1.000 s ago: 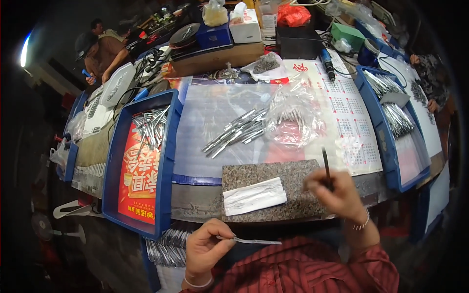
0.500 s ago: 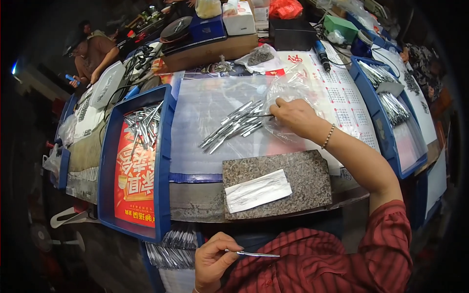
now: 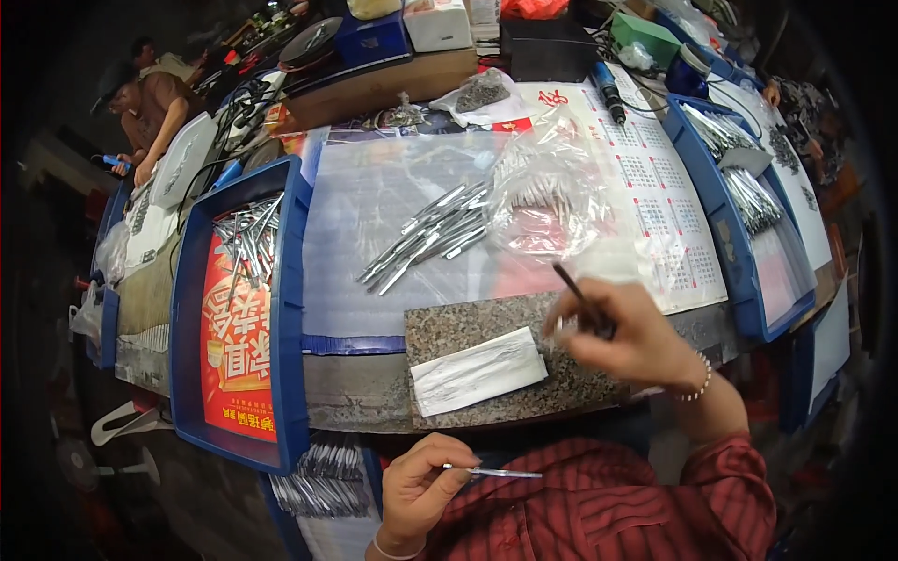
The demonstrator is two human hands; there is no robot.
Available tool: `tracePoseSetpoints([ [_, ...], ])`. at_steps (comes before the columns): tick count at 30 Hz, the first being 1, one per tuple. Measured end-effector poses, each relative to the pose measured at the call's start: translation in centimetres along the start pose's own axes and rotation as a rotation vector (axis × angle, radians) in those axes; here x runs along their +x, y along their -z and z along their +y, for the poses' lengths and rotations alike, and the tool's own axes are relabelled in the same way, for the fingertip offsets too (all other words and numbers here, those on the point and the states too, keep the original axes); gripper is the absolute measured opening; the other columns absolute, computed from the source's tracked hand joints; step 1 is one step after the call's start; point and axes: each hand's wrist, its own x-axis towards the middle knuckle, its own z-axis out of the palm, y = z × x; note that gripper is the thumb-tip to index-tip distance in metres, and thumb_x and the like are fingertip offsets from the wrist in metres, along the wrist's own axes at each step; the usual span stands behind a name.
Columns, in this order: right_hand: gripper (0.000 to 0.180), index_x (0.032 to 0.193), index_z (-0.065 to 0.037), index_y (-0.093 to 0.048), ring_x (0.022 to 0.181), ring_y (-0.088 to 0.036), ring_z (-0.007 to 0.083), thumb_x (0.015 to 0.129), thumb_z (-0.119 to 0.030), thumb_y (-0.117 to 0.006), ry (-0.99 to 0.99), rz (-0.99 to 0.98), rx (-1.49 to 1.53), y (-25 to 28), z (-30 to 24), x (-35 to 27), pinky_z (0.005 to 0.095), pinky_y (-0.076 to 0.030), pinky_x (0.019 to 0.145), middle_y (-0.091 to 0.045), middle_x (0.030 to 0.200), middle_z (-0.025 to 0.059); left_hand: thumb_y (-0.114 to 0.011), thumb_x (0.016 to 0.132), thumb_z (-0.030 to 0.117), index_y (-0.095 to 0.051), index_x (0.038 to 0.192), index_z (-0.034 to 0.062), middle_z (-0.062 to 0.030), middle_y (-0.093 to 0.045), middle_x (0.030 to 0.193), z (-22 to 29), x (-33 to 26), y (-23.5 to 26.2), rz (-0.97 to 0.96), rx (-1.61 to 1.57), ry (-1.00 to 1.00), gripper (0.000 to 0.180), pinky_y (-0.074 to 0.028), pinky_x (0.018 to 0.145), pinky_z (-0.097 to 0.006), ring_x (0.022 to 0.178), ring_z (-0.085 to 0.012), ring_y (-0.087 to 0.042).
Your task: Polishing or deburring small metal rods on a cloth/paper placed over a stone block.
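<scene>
Low at the front, my left hand (image 3: 418, 494) pinches a slim, shiny metal piece (image 3: 505, 473) that points to the right. My right hand (image 3: 622, 332) is smeared by motion above the right part of the speckled stone slab (image 3: 472, 323). Its fingers are closed around a thin dark rod (image 3: 572, 283) whose end sticks up to the left. On the slab lies a folded white cloth or paper (image 3: 479, 372). Beyond it, a loose pile of slim metal pieces (image 3: 426, 234) rests on translucent sheeting (image 3: 346, 220), beside a clear plastic bag (image 3: 543, 201) holding thin pale sticks.
A blue tray (image 3: 292, 318) with metal pieces stands at left; another blue tray (image 3: 739, 252) stands at right. More pieces fill a bin (image 3: 323, 481) below the table edge. A corded blue tool (image 3: 609, 92) and boxes (image 3: 383, 82) are at the back. A person (image 3: 159, 112) works at far left.
My right hand has come back from the plastic bag toward me, over the slab, with the dark rod in it. My left hand keeps its pinch on the metal piece. The view has shifted slightly.
</scene>
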Motion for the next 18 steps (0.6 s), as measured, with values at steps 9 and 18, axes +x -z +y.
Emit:
tracePoseSetpoints([
  [9,0.025,0.109,-0.003,-0.061,0.069,-0.056,0.0082,0.085,-0.009,-0.068,-0.049,-0.084,0.340,-3.9,1.8,-4.8,0.0242,-0.046,0.062,-0.063,0.082,0.0045,-0.061,0.089,-0.006,-0.066,0.101,-0.0063,-0.0103,-0.062,0.097,0.7,2.3,-4.0,0.006,0.164,0.005,0.013,-0.051,0.067,-0.022,0.079,-0.0118,-0.063],
  [18,0.035,0.119,-0.005,-0.053,0.080,-0.068,0.0274,0.086,-0.008,-0.065,0.063,-0.163,0.166,-4.1,1.3,-5.9,0.0342,-0.054,0.068,-0.065,0.094,0.0131,-0.064,0.088,-0.002,-0.065,0.102,-0.0032,-0.0092,-0.064,0.091,0.0,2.9,-5.2,-0.031,0.406,-0.067,0.014,-0.050,0.065,-0.023,0.073,-0.0116,-0.063],
])
